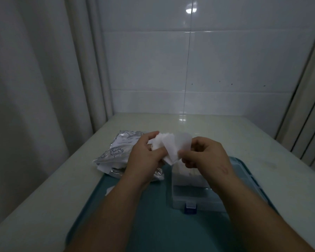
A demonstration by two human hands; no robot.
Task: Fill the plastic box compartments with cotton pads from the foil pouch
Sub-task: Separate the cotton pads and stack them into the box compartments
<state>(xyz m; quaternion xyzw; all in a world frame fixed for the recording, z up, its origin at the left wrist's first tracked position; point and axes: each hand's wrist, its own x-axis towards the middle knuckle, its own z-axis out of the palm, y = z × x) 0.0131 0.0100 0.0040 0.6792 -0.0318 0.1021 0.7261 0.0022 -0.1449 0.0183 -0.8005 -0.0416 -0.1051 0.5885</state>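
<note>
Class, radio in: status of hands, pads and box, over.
Left hand and right hand both pinching cotton pads near plastic box. Foil pouch lies left. Nothing blocking.

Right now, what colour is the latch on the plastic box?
The latch is dark blue, clearest in the head view.

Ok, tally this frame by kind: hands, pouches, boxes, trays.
Hands: 2 (left hand, right hand)
Foil pouch: 1
Plastic box: 1
Teal tray: 1
Total: 5
Cotton pads, pinched between both hands, overlap too much to count.
</note>
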